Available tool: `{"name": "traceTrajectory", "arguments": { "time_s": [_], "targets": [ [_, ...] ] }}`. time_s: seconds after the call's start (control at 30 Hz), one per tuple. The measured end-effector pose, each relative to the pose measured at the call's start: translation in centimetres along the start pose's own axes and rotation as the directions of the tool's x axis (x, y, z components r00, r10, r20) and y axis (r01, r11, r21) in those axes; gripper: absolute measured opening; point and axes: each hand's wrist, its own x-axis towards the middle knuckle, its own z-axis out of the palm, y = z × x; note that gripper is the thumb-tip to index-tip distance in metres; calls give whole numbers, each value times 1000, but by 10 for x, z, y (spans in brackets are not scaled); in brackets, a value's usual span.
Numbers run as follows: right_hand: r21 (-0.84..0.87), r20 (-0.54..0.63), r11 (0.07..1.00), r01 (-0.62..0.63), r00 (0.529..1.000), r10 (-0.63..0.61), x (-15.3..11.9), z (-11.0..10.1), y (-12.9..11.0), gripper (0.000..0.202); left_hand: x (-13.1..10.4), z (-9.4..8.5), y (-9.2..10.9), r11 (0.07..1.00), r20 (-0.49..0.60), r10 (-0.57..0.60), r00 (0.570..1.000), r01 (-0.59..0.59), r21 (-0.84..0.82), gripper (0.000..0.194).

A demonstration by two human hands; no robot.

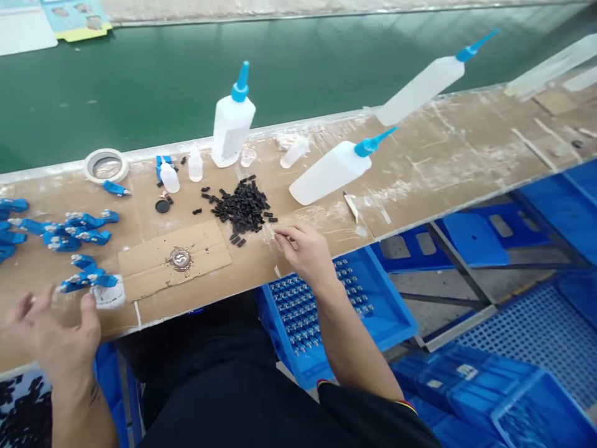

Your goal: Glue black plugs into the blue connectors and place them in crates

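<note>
My left hand [58, 339] has its fingers spread, slightly blurred, just in front of a small cluster of blue plastic parts [88, 274] with whitish ends. More blue parts [77, 230] lie behind them. My right hand [305, 254] is closed in a pinch over the table's front edge; whatever its fingertips hold is too small to make out. Just left of those fingertips lies a heap of small black pieces [242, 205], with a few strays around it. Between my hands rests a cardboard sheet [140, 267] bearing a round brown, glossy patch [180, 259].
White bottles with blue nozzles stand or lean along the bench, one near the heap [232, 130] and one lying to its right [329, 174]. A tape roll [106, 166] and small bottles [169, 177] are behind. Below sits a blue crate [392, 317] with rows of parts.
</note>
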Motion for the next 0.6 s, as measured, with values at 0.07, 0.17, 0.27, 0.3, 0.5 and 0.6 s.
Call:
{"name": "traceTrajectory", "arguments": {
  "time_s": [0.07,0.17,0.27,0.3,0.5,0.6],
  "targets": [
    [15,97,992,129,987,-129,12,15,-6,21,-4,7,-4,995,-36,59,998,-56,78,55],
    [-21,194,967,253,950,-245,13,33,-14,20,-11,13,-10,996,-42,55,998,-51,79,57],
    [-87,227,954,288,938,-263,11,45,-18,17,-12,14,-18,997,-44,-14,999,17,70,52],
    [-88,237,952,292,935,-265,11,47,-18,16,-10,14,-21,997,-42,-29,999,31,64,48],
    [232,171,968,99,975,-141,3,48,-24,14,-6,14,-29,989,-89,-128,988,120,-88,34],
    [655,142,727,-206,979,150,-9,47,-39,14,-9,3,-17,917,-266,-315,911,219,-334,34]
  ]
}}
